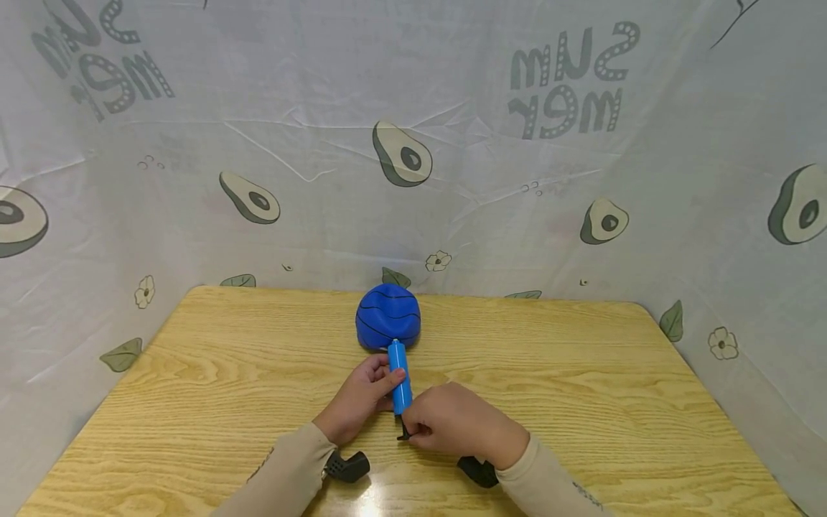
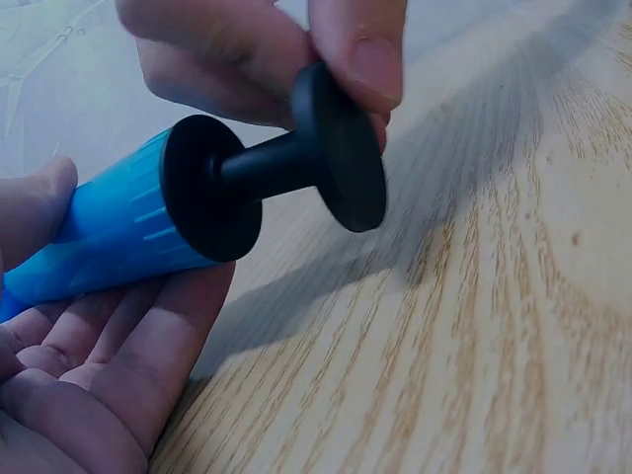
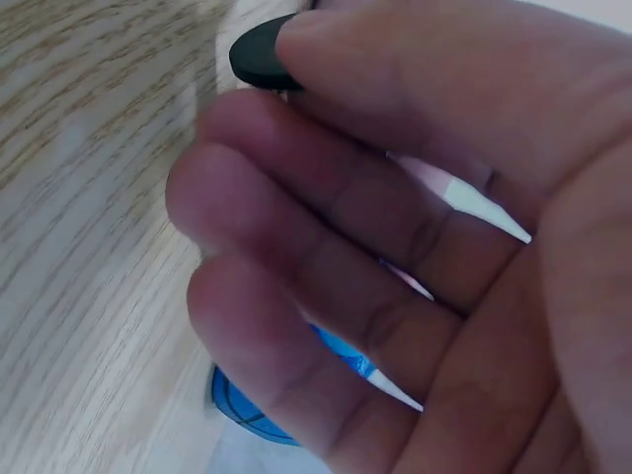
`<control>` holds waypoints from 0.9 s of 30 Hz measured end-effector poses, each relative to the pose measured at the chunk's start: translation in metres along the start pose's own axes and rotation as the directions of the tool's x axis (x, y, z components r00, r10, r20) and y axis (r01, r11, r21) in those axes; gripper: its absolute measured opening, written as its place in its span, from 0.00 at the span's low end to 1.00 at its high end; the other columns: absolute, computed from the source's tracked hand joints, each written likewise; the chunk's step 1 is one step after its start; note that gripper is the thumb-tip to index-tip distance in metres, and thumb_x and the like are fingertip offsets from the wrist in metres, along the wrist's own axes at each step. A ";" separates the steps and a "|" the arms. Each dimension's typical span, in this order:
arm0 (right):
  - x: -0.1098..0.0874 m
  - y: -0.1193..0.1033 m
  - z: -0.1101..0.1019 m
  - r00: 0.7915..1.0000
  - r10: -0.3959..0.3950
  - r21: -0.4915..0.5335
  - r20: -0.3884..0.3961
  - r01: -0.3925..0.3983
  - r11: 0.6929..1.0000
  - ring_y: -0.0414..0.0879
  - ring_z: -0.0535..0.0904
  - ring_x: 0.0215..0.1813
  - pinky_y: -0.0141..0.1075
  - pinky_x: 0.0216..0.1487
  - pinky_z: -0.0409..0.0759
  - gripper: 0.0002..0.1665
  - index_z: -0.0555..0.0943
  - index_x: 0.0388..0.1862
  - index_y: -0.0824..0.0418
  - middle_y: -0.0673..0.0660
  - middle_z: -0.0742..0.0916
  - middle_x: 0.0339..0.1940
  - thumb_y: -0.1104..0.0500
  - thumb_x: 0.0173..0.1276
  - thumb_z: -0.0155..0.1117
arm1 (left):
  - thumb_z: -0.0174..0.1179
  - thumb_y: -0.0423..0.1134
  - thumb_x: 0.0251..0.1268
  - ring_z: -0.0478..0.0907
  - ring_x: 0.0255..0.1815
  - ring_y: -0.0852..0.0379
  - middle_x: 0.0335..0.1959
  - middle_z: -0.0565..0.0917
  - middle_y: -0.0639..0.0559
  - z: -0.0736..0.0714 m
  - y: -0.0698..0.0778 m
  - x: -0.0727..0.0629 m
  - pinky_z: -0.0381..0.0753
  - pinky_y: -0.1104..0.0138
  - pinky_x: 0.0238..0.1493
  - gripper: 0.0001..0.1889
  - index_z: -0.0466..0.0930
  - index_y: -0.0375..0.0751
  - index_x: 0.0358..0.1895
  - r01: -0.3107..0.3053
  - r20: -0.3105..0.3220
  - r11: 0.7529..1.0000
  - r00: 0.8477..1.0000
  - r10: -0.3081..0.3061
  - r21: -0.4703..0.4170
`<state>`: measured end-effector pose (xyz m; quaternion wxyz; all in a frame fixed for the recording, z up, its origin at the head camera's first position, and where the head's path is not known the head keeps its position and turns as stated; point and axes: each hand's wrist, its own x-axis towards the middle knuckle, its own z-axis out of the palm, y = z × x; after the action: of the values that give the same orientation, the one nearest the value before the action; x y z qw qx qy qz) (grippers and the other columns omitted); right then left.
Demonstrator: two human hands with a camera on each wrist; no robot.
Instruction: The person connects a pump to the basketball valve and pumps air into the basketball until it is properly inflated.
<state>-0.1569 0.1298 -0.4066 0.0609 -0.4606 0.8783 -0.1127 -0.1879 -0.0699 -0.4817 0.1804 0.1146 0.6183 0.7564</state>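
A blue hand pump [image 1: 399, 384] points away from me, its tip at a crumpled, partly flat blue ball [image 1: 388, 316] with black lines. My left hand [image 1: 358, 398] holds the pump's barrel [image 2: 118, 227], thumb on top and fingers beneath. The black plunger [image 2: 267, 166] is pulled partly out of the barrel and ends in a round black handle [image 2: 346, 158]. My right hand [image 1: 455, 424] pinches this handle between thumb and fingers. In the right wrist view the thumb [image 3: 326, 49] lies against the disc's edge. Whether the pump's needle sits inside the ball cannot be seen.
The wooden table [image 1: 581, 373] has its far edge just behind the ball. A pale cloth [image 1: 310, 93] printed with avocados hangs behind and at both sides. Dark wrist devices [image 1: 349, 467] sit at both sleeve cuffs.
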 end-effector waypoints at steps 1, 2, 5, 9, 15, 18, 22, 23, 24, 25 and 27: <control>0.000 -0.001 0.000 1.000 -0.012 0.000 0.005 0.012 1.000 0.28 0.66 0.23 0.22 0.26 0.63 0.17 0.79 0.21 0.47 0.36 0.73 0.19 0.58 0.64 0.77 | 0.57 0.40 0.81 0.84 0.44 0.56 0.43 0.81 0.49 0.000 0.000 0.000 0.87 0.63 0.47 0.26 0.62 0.27 0.69 0.004 0.001 1.000 1.000 -0.004 -0.001; 0.000 -0.001 0.000 1.000 -0.022 -0.005 0.010 0.022 1.000 0.28 0.66 0.23 0.21 0.26 0.62 0.17 0.79 0.21 0.47 0.36 0.73 0.18 0.58 0.64 0.77 | 0.57 0.40 0.81 0.84 0.44 0.56 0.43 0.81 0.49 0.001 0.001 0.000 0.87 0.63 0.47 0.25 0.62 0.27 0.69 0.006 0.003 1.000 1.000 -0.006 -0.001; 0.000 -0.002 0.000 0.999 -0.041 0.004 0.036 0.041 0.999 0.27 0.66 0.23 0.20 0.25 0.62 0.17 0.79 0.20 0.46 0.35 0.73 0.18 0.58 0.64 0.77 | 0.57 0.39 0.81 0.84 0.44 0.56 0.43 0.82 0.49 0.002 0.002 -0.001 0.87 0.63 0.46 0.25 0.62 0.26 0.69 0.011 0.007 1.000 1.000 -0.011 0.000; -0.002 -0.003 -0.001 0.995 -0.061 0.048 0.085 0.057 0.997 0.26 0.66 0.23 0.18 0.26 0.64 0.15 0.81 0.22 0.46 0.34 0.74 0.19 0.57 0.65 0.76 | 0.57 0.39 0.81 0.83 0.44 0.57 0.43 0.82 0.49 0.003 0.004 -0.002 0.87 0.64 0.45 0.25 0.63 0.26 0.69 0.012 0.006 1.000 1.000 -0.012 0.001; -0.003 -0.005 0.001 0.981 -0.084 0.152 0.178 0.057 0.987 0.26 0.67 0.24 0.18 0.27 0.66 0.13 0.82 0.24 0.47 0.33 0.75 0.20 0.58 0.67 0.75 | 0.56 0.39 0.81 0.83 0.44 0.57 0.43 0.82 0.49 0.002 0.004 -0.001 0.86 0.64 0.44 0.24 0.63 0.27 0.69 0.016 0.000 1.000 1.000 -0.016 0.003; -0.004 -0.007 0.002 0.973 -0.102 0.190 0.205 0.062 0.980 0.26 0.68 0.24 0.17 0.27 0.66 0.13 0.82 0.24 0.47 0.33 0.74 0.20 0.59 0.67 0.74 | 0.56 0.39 0.81 0.82 0.43 0.57 0.43 0.82 0.50 0.002 0.003 -0.001 0.86 0.65 0.43 0.24 0.63 0.27 0.69 0.014 -0.003 1.000 1.000 -0.014 0.002; -0.004 -0.008 0.002 0.972 -0.097 0.204 0.214 0.053 0.978 0.25 0.68 0.24 0.18 0.27 0.67 0.13 0.83 0.24 0.47 0.33 0.75 0.20 0.59 0.67 0.75 | 0.57 0.39 0.81 0.82 0.43 0.57 0.42 0.82 0.51 0.002 0.003 -0.001 0.86 0.65 0.43 0.24 0.63 0.27 0.69 0.013 -0.008 1.000 1.000 -0.013 0.001; -0.004 -0.008 0.002 0.973 -0.088 0.201 0.214 0.044 0.979 0.26 0.68 0.24 0.18 0.27 0.67 0.13 0.83 0.24 0.47 0.33 0.75 0.20 0.58 0.67 0.75 | 0.57 0.39 0.81 0.82 0.42 0.57 0.42 0.82 0.51 0.002 0.003 -0.001 0.86 0.65 0.43 0.24 0.63 0.27 0.69 0.013 -0.010 1.000 1.000 -0.013 0.001; -0.004 -0.007 0.002 0.974 -0.075 0.198 0.213 0.032 0.980 0.26 0.68 0.24 0.18 0.27 0.67 0.13 0.83 0.24 0.47 0.33 0.75 0.20 0.58 0.66 0.75 | 0.57 0.39 0.81 0.82 0.42 0.57 0.42 0.82 0.51 0.002 0.003 -0.001 0.86 0.65 0.43 0.24 0.63 0.27 0.68 0.014 -0.013 1.000 1.000 -0.014 0.000; -0.004 -0.007 0.002 0.976 -0.061 0.194 0.210 0.020 0.981 0.26 0.69 0.24 0.18 0.27 0.67 0.13 0.83 0.24 0.47 0.33 0.75 0.20 0.58 0.66 0.75 | 0.57 0.39 0.81 0.82 0.42 0.57 0.42 0.82 0.51 0.002 0.004 -0.001 0.85 0.65 0.43 0.24 0.63 0.27 0.68 0.015 -0.015 1.000 1.000 -0.015 0.000; -0.004 -0.006 0.002 0.980 -0.033 0.175 0.197 -0.002 0.985 0.26 0.69 0.23 0.19 0.26 0.68 0.13 0.82 0.23 0.46 0.33 0.76 0.20 0.58 0.65 0.75 | 0.57 0.39 0.81 0.82 0.42 0.57 0.42 0.81 0.50 0.003 0.005 -0.001 0.86 0.65 0.44 0.24 0.63 0.27 0.68 0.016 -0.020 1.000 1.000 -0.016 -0.002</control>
<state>-0.1495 0.1296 -0.4072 0.1874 -0.4691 0.8511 -0.1429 -0.1860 -0.0685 -0.4763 0.1805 0.1017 0.6202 0.7566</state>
